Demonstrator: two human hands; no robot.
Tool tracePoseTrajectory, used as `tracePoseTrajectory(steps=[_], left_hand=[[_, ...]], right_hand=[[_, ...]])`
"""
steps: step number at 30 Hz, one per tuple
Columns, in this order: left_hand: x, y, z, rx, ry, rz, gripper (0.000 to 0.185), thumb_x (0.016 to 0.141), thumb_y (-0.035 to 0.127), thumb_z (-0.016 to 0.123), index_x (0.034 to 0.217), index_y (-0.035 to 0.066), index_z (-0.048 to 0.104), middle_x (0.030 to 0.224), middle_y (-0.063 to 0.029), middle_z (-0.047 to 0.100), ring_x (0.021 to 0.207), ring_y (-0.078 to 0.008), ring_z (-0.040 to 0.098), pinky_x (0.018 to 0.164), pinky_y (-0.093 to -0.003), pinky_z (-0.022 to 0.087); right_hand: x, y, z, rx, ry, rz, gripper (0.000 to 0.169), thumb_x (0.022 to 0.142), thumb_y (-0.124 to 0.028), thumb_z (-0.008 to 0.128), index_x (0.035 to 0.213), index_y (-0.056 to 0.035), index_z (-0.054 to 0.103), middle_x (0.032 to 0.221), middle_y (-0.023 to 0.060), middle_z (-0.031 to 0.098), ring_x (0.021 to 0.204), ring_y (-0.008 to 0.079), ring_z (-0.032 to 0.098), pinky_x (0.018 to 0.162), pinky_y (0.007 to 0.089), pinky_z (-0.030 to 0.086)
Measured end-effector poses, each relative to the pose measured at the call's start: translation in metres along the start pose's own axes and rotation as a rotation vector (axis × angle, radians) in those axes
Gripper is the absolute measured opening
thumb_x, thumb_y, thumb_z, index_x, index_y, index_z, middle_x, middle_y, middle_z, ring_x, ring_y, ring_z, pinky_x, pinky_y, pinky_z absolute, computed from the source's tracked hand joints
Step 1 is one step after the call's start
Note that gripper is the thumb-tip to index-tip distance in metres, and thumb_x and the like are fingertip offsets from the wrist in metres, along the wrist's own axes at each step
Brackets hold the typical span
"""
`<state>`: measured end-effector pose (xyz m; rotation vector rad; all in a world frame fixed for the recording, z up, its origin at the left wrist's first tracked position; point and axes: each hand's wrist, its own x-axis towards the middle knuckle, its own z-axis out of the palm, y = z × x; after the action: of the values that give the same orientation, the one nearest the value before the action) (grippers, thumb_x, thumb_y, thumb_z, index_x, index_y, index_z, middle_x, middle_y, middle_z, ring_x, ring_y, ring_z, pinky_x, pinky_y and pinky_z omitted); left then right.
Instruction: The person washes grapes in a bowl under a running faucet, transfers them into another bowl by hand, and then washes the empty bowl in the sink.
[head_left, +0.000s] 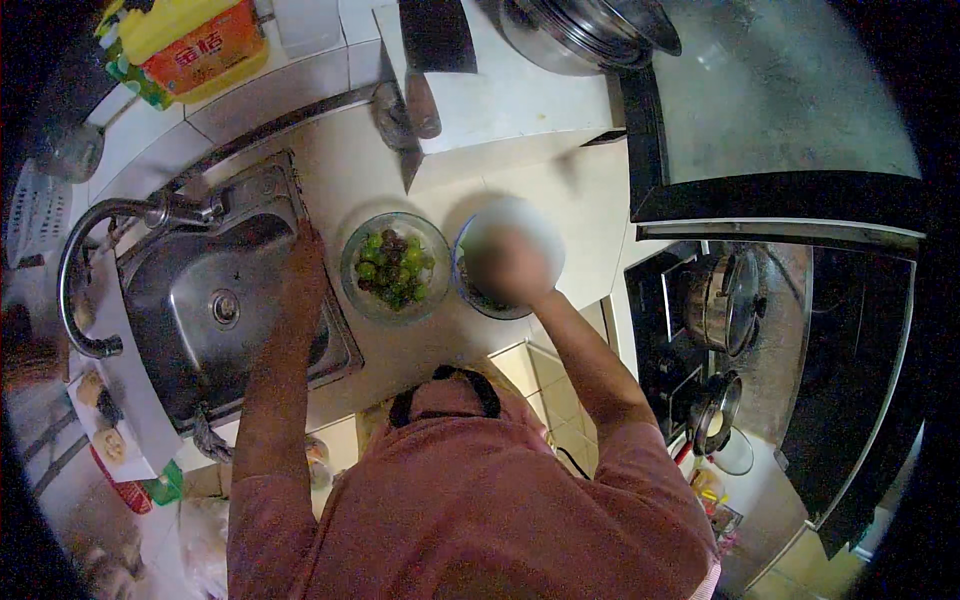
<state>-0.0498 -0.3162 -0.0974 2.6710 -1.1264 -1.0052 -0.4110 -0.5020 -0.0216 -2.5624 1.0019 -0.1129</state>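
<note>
A clear glass bowl on the countertop holds green and dark red grapes. To its right stands a second bowl with a blue rim, its contents largely hidden. My right hand is over this bowl; a pale, blurred round patch covers the hand, so its fingers and anything in them cannot be made out. My left hand rests at the right edge of the stainless steel sink, near the glass bowl. It is dim there, and its fingers are hard to make out.
A curved faucet arches over the sink's left side. A lidded pot and a small pan are on the stove at right. Metal pans sit on a white raised surface behind the bowls. A yellow jug stands upper left.
</note>
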Motion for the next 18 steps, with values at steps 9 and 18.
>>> tracePoseTrajectory(steps=[9,18], left_hand=[[0.028,-0.036,0.066,-0.222,0.33,0.271,0.049,0.095,0.017,0.052,0.141,0.005,0.044,0.146,-0.0197,0.041,0.112,-0.0325,0.06,0.085,-0.0413,0.055],[0.032,-0.041,0.049,0.139,0.295,0.182,0.053,0.096,0.014,0.046,0.146,0.002,0.032,0.136,-0.0226,0.05,0.116,-0.0362,0.058,0.093,-0.0473,0.051]], right_hand=[[0.003,-0.019,-0.027,-0.08,-0.004,0.056,0.056,0.077,-0.031,0.069,0.129,-0.0159,0.053,0.125,0.0187,0.055,0.107,0.0387,0.06,0.091,0.0455,0.051],[0.026,-0.095,0.014,-0.069,-0.099,-0.018,0.048,0.091,-0.028,0.055,0.134,-0.0071,0.049,0.128,0.015,0.055,0.118,0.0275,0.054,0.097,0.0405,0.047]])
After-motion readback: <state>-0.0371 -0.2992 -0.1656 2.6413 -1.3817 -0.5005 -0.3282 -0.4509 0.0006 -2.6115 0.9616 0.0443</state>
